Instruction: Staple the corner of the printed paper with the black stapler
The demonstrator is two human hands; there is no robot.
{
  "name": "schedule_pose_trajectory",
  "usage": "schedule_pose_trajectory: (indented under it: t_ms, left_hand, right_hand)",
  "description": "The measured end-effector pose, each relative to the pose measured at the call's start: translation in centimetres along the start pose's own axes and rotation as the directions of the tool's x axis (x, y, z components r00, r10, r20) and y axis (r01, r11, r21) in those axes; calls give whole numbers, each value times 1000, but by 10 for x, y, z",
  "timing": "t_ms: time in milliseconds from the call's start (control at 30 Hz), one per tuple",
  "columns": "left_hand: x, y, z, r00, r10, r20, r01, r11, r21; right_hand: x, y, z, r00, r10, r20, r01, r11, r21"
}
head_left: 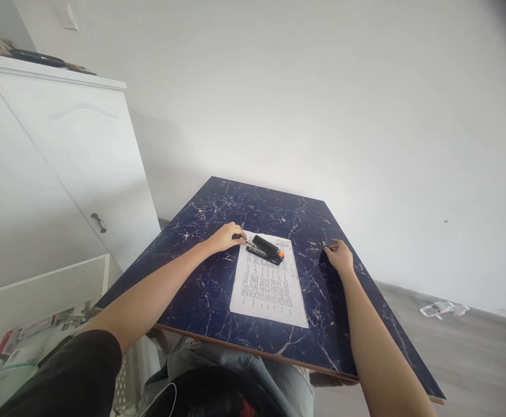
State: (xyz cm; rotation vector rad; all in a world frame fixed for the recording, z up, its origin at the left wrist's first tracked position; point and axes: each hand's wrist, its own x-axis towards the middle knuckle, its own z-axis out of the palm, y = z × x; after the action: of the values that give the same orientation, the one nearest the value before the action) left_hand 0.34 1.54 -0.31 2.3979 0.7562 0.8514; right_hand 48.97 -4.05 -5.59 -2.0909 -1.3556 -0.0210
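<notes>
On the dark blue, marble-patterned table (274, 205) in front of us, a black stapler (269, 249) lay on a sheet of printed paper (261, 292), on the half of the sheet farther from our body. Its orange part (281, 253) was at the right end, and at the left end its upper and lower arms stood apart.

We had our left hand (227, 236) beside the sheet's far left corner, thumb and fingers closed on the dark end of a thin metal piece (237, 236) that reached to the stapler; we could not tell whether the two were joined. Our right hand (340, 255) was to the right of the sheet, well apart from the stapler and near the table's right edge. Its fingertips were at a small dark and silvery bit (323, 244), and we could not tell whether they were clamped on it or only touching it.

To our left stood a white cabinet (70, 145) with a dark handle (99, 223). Beyond the table rose a pale wall (300, 104), and on the grey floor (400, 324) to the right a clear plastic item (436, 309) lay near its foot. A black sleeve (74, 376) covered our left upper arm.
</notes>
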Motion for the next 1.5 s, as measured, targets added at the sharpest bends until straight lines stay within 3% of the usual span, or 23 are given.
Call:
schedule_pose_trajectory:
  t_ms: [233,500,867,1067,1167,1233,1333,1400,1500]
  left_hand:
    - [0,-4,0,994,91,57,-99,986,137]
    - [0,1,9,995,79,67,-88,986,141]
    - [-1,-1,4,997,44,71,-51,993,104]
    - [-9,-11,-19,984,-103,142,120,986,-115]
    - [-11,-20,-27,972,-146,181,180,966,-188]
    - [-11,-24,-26,977,-154,150,182,963,-198]
    - [-9,-24,-19,987,-143,77,155,970,-188]
    - [-7,-19,-12,990,-131,59,139,972,-187]
    - [-3,-8,-1,990,-129,50,135,980,-148]
  right_hand:
    - [-2,-3,-2,1000,0,9,0,1000,-12]
    - [-2,-6,-4,1000,-11,24,12,1000,-17]
    - [-6,-14,-9,999,-6,46,6,1000,6]
    - [-22,-48,-27,970,-104,-220,132,984,117]
    - [-40,-86,-36,978,-196,-76,210,937,278]
    - [-55,-114,-37,939,-330,103,265,879,397]
    - [-77,-151,-30,769,-559,310,368,784,500]
    - [-89,-168,-23,681,-620,390,401,761,511]
    - [-98,-181,-17,653,-631,419,428,764,482]
